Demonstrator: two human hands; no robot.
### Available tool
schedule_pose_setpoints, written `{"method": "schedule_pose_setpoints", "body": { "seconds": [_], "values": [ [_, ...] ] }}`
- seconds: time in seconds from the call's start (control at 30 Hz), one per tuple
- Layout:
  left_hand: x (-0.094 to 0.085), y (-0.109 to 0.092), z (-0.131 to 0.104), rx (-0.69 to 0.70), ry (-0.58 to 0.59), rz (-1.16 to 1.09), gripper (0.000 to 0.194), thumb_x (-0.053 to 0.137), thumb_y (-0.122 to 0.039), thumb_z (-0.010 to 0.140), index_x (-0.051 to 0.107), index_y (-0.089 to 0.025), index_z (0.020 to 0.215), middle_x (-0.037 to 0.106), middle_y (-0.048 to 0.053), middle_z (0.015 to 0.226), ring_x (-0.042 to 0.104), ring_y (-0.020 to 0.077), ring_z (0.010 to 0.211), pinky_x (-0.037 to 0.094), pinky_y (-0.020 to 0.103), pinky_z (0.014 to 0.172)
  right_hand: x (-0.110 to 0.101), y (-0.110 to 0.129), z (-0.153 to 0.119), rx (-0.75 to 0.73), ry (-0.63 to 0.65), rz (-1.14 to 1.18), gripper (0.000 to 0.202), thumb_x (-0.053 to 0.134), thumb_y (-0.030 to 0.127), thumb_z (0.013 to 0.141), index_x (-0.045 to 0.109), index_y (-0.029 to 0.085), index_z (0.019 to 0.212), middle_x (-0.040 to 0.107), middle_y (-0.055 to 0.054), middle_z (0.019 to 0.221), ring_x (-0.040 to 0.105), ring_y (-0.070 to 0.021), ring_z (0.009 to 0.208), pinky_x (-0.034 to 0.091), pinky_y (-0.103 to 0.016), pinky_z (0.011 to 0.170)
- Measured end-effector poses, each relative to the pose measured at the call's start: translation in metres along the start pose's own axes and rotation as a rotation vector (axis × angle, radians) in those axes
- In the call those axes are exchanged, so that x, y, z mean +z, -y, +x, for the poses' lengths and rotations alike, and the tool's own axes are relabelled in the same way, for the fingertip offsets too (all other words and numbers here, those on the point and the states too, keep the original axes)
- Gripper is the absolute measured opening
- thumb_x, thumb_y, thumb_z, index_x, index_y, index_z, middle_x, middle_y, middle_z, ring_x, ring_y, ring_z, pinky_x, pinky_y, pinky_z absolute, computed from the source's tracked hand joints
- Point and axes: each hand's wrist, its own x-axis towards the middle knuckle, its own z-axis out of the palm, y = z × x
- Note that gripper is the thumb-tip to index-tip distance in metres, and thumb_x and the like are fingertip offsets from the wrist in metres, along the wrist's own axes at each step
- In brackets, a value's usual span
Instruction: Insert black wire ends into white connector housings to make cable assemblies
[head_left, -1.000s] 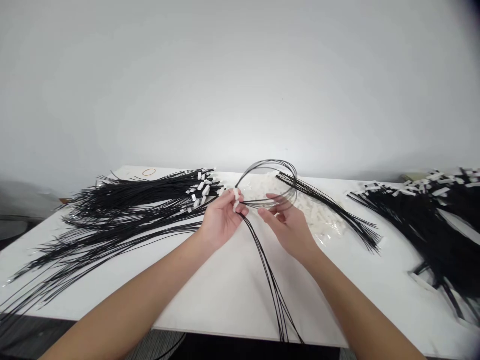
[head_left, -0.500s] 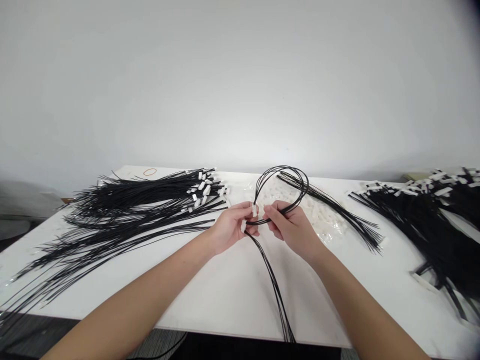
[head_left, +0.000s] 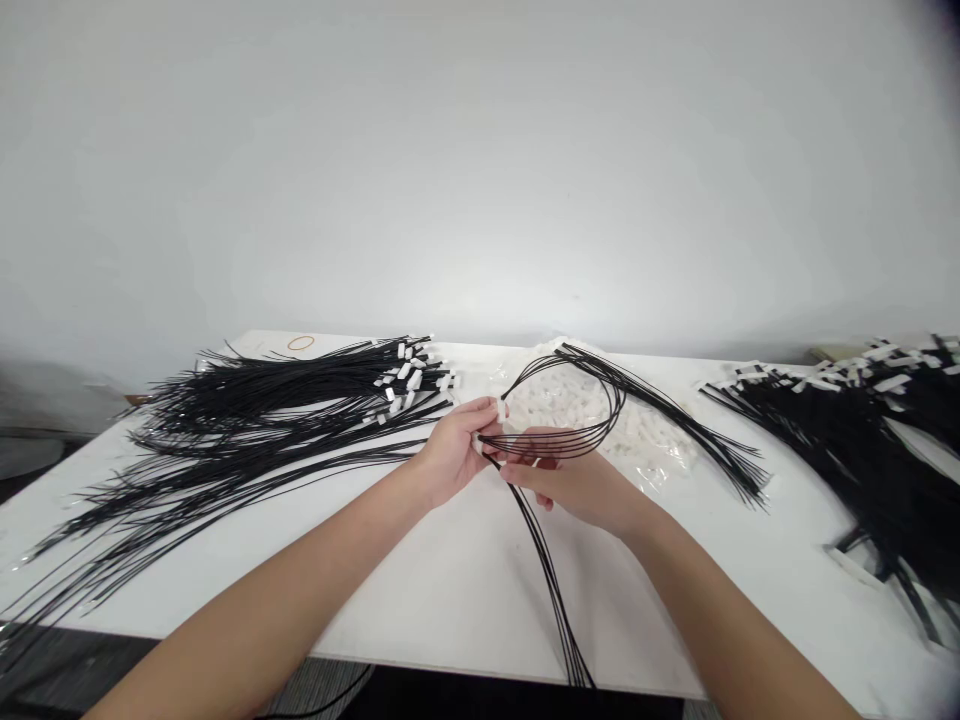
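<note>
"Item one?"
"My right hand (head_left: 574, 482): half open, thumb and fingers parted, at the wires (head_left: 551, 568). My left hand (head_left: 456, 455): closed, pinching two white connectors (head_left: 502, 409)."
"Item two?"
"Wires: thin, black; tails hanging nearest, loop beyond, over the table (head_left: 420, 600), the clear bag (head_left: 654, 445) behind."

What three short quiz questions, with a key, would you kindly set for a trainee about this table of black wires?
1. Multiple choice: which hand holds the white connector at the upper end of the wire loop?
a) right hand
b) left hand
c) neither hand
2. True or false: the thin orange ring lies on the white table.
3. Fill in the blank: the small parts in the clear bag are coloured ____.

Key: 1. b; 2. true; 3. white.
</note>
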Motion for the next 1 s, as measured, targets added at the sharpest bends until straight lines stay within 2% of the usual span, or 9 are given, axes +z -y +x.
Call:
{"method": "schedule_pose_setpoints", "body": {
  "seconds": [0.27,0.57,0.77,1.0],
  "values": [
    [0.0,0.001,0.001,0.005,-0.047,0.01,0.019,0.054,-0.018,0.072,0.04,-0.014,0.06,0.033,-0.003,0.055,0.035,0.0062,0.045,0.034,0.021,0.048,0.005,0.001,-0.001,-0.01,-0.011,-0.022,0.026,0.048,0.043,0.078,0.053,0.018,0.074,0.05,0.002,0.055,0.046,-0.0063,0.048,0.038,-0.017,0.044],
    [-0.002,0.002,0.003,0.002,-0.044,0.037,0.017,0.055,-0.02,0.073,0.042,-0.014,0.062,0.033,-0.004,0.055,0.034,0.0058,0.046,0.033,0.019,0.047,0.008,-0.003,0.001,-0.052,0.013,-0.045,0.031,0.038,0.046,0.083,0.047,0.018,0.071,0.048,0.002,0.056,0.046,-0.0065,0.046,0.039,-0.018,0.043],
    [-0.001,0.002,0.002,0.04,-0.049,0.129,0.018,0.054,-0.022,0.074,0.042,-0.015,0.063,0.031,-0.004,0.055,0.034,0.0059,0.048,0.031,0.018,0.047,0.007,-0.008,0.004,0.029,-0.025,-0.021,0.03,0.04,0.048,0.081,0.048,0.019,0.078,0.044,0.005,0.059,0.043,-0.0041,0.04,0.035,-0.016,0.038],
    [0.002,0.002,0.0,0.037,-0.03,0.288,0.025,0.055,-0.034,0.075,0.04,-0.017,0.063,0.027,-0.005,0.052,0.032,0.0072,0.046,0.029,0.02,0.044,0.003,-0.009,0.005,-0.03,0.013,-0.002,0.03,0.047,0.047,0.078,0.049,0.018,0.08,0.045,0.005,0.063,0.039,-0.0017,0.041,0.034,-0.015,0.037]
  ]
}}
